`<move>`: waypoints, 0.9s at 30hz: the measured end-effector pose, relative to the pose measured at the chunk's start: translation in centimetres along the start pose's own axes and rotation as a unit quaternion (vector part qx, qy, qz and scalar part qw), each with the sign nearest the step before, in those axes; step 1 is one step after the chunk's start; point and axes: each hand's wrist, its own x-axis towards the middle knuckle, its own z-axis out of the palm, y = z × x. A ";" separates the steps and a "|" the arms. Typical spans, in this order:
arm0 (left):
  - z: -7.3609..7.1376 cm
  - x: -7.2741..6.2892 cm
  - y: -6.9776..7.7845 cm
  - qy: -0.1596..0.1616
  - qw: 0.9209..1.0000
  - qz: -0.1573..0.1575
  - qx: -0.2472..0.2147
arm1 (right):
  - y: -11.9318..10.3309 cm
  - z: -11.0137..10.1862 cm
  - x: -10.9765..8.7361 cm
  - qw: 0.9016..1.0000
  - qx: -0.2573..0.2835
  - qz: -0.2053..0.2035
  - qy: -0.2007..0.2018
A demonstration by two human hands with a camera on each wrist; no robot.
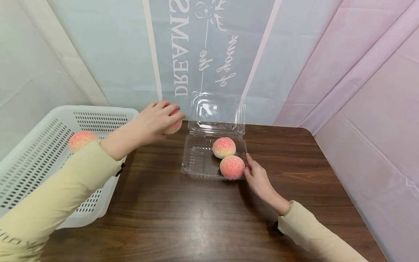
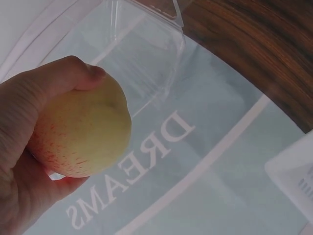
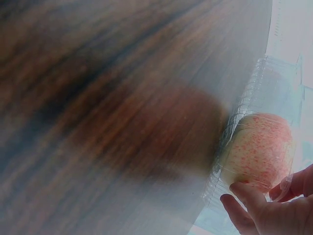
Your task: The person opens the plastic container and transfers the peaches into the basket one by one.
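My left hand (image 1: pixel 160 118) grips a peach (image 2: pixel 90 127), with the thumb over its pale side in the left wrist view. It holds the peach above the table, left of a clear plastic clamshell box (image 1: pixel 199 160). The box lies open, its lid (image 1: pixel 216 112) standing up at the back. Two more peaches sit in the box's right half, one behind (image 1: pixel 224 147) and one in front (image 1: pixel 232 167). At the box's right edge my right hand (image 1: pixel 260 180) pinches the rim, its thumb (image 3: pixel 249 196) by the front peach.
A white slotted basket (image 1: pixel 112 189) stands at the left, partly under the left sleeve, with another peach (image 1: pixel 82 140) inside. The dark wooden table (image 1: pixel 183 218) meets a printed curtain (image 1: pixel 127 54) at the back and a pink one (image 1: pixel 376 120) at the right.
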 end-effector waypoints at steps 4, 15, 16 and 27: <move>-0.5 -0.4 -0.3 -0.026 0.999 -0.017 -0.005 | 0.0 0.0 0.0 1.000 -0.001 0.001 -0.001; -1.5 -1.4 -1.0 -0.075 0.995 -0.067 -0.021 | -0.1 -0.1 0.1 1.000 0.001 0.010 -0.005; -1.6 -1.5 -1.1 -0.080 0.994 -0.073 -0.023 | -0.1 -0.1 0.1 1.000 0.001 0.011 -0.006; -2.1 -2.2 -1.7 -0.097 0.989 -0.107 -0.034 | -0.1 -0.1 0.1 1.000 0.000 0.015 -0.008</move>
